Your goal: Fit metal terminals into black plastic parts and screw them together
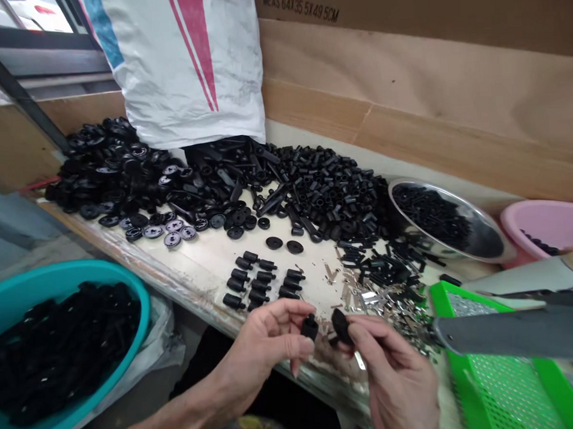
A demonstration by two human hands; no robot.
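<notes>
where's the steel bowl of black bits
In the head view, the stainless steel bowl sits toward the right of the bench, between the heap of black plastic parts and a pink plastic basin.

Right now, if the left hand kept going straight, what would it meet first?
Probably the black plastic piece pinched in the right hand: the left hand and the small black part it holds point straight at it, though depth is unclear.

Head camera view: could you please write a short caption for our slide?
The left hand holds one black plastic part, the right hand another, beside metal pieces.
</notes>
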